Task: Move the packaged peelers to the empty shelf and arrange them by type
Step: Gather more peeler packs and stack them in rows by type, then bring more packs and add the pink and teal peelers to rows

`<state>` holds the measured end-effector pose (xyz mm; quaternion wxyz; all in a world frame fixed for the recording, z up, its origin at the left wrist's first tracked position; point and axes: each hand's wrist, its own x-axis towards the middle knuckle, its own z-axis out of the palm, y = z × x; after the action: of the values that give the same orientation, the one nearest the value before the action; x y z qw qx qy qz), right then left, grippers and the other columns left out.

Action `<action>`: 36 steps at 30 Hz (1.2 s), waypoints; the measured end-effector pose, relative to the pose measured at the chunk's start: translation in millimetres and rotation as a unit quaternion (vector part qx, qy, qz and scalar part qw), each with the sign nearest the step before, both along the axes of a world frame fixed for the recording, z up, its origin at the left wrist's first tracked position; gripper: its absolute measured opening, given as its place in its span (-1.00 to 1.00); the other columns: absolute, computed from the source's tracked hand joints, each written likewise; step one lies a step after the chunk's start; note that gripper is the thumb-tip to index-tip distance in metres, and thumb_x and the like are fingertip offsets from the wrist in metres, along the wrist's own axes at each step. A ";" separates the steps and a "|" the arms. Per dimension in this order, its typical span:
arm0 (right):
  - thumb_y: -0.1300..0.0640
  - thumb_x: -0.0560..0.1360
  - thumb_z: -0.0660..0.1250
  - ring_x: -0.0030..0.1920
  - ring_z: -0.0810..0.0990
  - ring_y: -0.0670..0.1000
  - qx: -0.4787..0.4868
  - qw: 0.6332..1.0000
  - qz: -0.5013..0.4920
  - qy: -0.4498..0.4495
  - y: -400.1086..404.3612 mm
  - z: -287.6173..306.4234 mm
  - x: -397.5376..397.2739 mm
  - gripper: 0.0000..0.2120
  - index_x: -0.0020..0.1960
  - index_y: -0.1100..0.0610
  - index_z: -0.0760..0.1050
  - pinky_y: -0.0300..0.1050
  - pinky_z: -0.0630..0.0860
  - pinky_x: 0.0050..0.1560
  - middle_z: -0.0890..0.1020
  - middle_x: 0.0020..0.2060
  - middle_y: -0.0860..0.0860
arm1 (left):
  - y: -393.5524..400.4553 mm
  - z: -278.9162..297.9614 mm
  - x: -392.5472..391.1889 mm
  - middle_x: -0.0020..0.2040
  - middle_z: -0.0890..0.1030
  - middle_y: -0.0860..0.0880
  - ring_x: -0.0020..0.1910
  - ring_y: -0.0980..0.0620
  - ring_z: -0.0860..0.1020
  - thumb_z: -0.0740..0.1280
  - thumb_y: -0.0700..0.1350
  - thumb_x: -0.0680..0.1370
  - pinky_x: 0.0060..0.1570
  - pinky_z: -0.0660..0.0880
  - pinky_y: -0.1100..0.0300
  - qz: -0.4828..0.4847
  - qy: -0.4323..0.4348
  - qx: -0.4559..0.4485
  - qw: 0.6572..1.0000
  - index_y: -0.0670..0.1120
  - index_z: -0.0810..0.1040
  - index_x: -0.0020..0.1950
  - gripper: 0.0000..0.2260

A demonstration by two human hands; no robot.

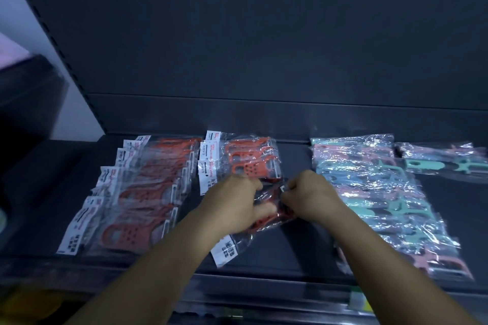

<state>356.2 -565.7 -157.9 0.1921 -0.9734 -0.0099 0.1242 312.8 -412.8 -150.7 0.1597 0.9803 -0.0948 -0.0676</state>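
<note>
While both your hands hold one red pack (pixel 264 215) mid-shelf — left hand (pixel 233 204) curled over it, right hand (pixel 307 199) pinching its edge | you're squaring it under the red stack (pixel 248 161) | pastel packs (pixel 380 192) stay apart, by type.

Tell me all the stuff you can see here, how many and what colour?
Left row of peeler packs: many overlapping, orange-red, left on the shelf.
Middle stack of peeler packs: several, orange-red, centre back.
Held peeler pack: one, orange-red, centre front.
Pastel row of peeler packs: many, pink, blue and teal, right.
Far right packs: a few, pastel, right back.
Shelf: one, dark grey.
Back panel: one, dark grey.
Left hand: holds the pack.
Right hand: pinches the same pack.
</note>
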 end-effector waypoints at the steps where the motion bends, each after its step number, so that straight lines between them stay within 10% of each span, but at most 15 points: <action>1: 0.09 0.42 0.33 -0.17 0.56 0.12 0.021 1.000 -0.004 -0.001 1.0 1.3 -1.0 -0.85 -0.25 0.16 0.54 -0.21 0.35 -0.22 0.58 -0.27 0.14 | -0.4 -3.0 -6.0 0.21 0.53 -0.02 0.16 -0.03 0.51 0.36 0.14 0.49 0.14 0.48 0.06 0.001 0.011 0.019 1.000 -0.05 0.47 0.29 -0.56; 9: 0.11 0.47 0.29 0.01 0.59 0.18 0.115 0.990 -0.072 -0.048 14.2 -5.8 8.6 -0.85 -0.03 0.18 0.50 -0.12 0.43 -0.08 0.64 -0.05 0.15 | 4.0 -24.0 15.6 0.30 0.38 -0.06 0.30 -0.07 0.34 0.28 -0.30 0.52 0.25 0.37 0.10 0.025 -0.113 0.094 0.989 -0.10 0.33 0.41 -0.54; 24: 0.09 0.52 0.24 0.26 0.36 0.19 0.011 0.995 0.042 -0.088 19.0 -14.7 17.2 -0.58 0.34 0.17 0.32 -0.05 0.33 0.25 0.39 0.25 0.15 | 5.1 -28.6 30.4 0.54 0.16 -0.09 0.55 -0.07 0.03 0.18 -0.31 0.58 0.50 -0.11 0.09 0.023 -0.103 0.153 0.983 -0.14 0.05 0.55 -0.43; 36: -0.02 0.57 0.17 0.43 0.25 0.04 0.025 0.945 0.269 -0.183 85.3 28.7 9.1 -0.49 0.48 0.06 0.18 -0.15 0.12 0.43 0.32 0.44 0.00 | 71.2 23.3 -13.3 0.46 0.28 -0.07 0.42 -0.06 0.25 0.19 -0.13 0.59 0.41 0.12 0.15 0.186 -0.144 0.162 0.958 -0.10 0.15 0.51 -0.51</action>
<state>365.3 -480.5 -129.1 0.1712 -0.9353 -0.3095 -0.0089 299.5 -341.6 -127.4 -0.0069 0.9927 0.0791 0.0911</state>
